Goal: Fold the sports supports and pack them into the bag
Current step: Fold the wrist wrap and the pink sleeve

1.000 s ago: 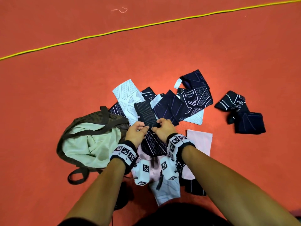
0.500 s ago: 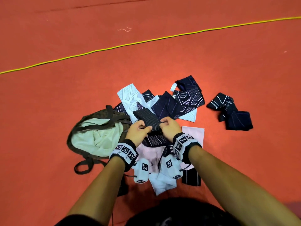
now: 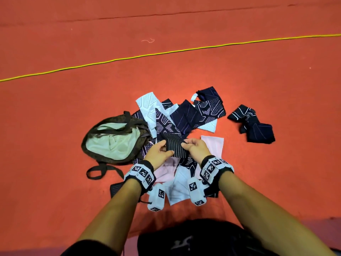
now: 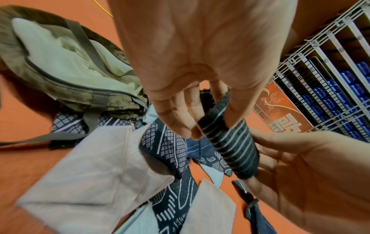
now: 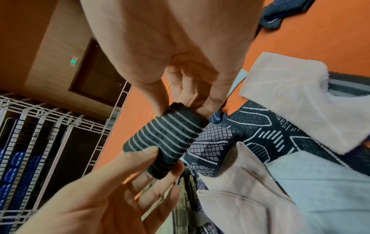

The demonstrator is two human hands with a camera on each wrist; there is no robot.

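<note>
A black support with thin grey stripes, folded over, is held above the pile between both hands. My left hand pinches its left end between thumb and fingers. My right hand pinches its right end the same way. The olive bag lies open on the floor to the left, its pale lining showing. Several more supports, dark patterned, white and pink, lie heaped under and beyond my hands.
Two dark supports lie apart on the red floor to the right. A yellow cord crosses the floor farther off. The bag's strap loops out to the near left. A metal rack with blue items stands in the background.
The striped support was lying stretched on the pile; both hands have folded it over and lifted it a little toward me. The head view has tilted up.
</note>
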